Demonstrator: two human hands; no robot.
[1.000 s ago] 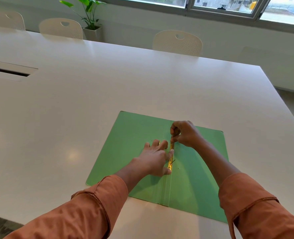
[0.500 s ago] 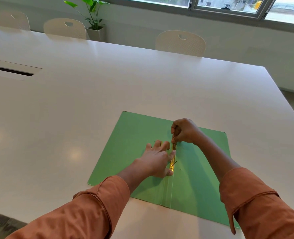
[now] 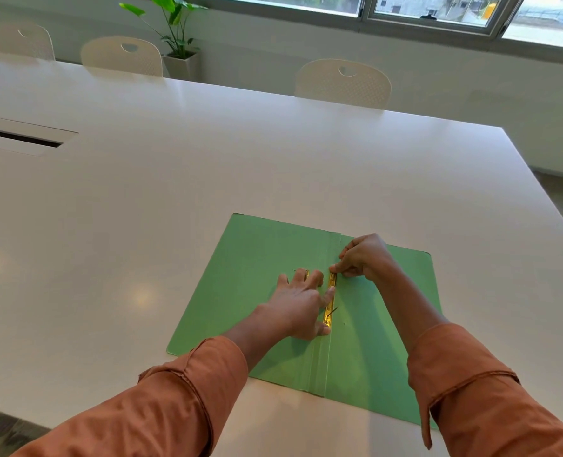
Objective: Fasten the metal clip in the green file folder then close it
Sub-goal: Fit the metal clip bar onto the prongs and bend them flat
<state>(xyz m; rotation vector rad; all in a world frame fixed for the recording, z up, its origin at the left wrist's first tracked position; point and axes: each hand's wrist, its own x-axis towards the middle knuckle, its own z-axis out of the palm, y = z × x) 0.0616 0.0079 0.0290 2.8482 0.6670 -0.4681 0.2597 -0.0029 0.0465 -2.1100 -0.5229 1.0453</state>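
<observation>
A green file folder [image 3: 250, 275] lies open and flat on the white table. A gold metal clip [image 3: 329, 313] runs along its central fold. My left hand [image 3: 298, 306] rests flat on the left leaf, fingers spread, with thumb and forefinger touching the clip's side. My right hand [image 3: 362, 257] pinches the far end of the clip between thumb and fingertips. A thin dark prong sticks out from the clip near its lower end. A second gold piece shows under my left fingers, mostly hidden.
The white table [image 3: 174, 192] stretches far left and back, with a cable slot [image 3: 19, 136] at the left. White chairs [image 3: 342, 82] stand along the far edge, a potted plant [image 3: 177, 37] behind them. The table's right edge runs close to the folder.
My right hand has shifted slightly toward the far end of the clip and stays pinched on it. My left hand stays pressed on the left leaf. The camera has shifted slightly.
</observation>
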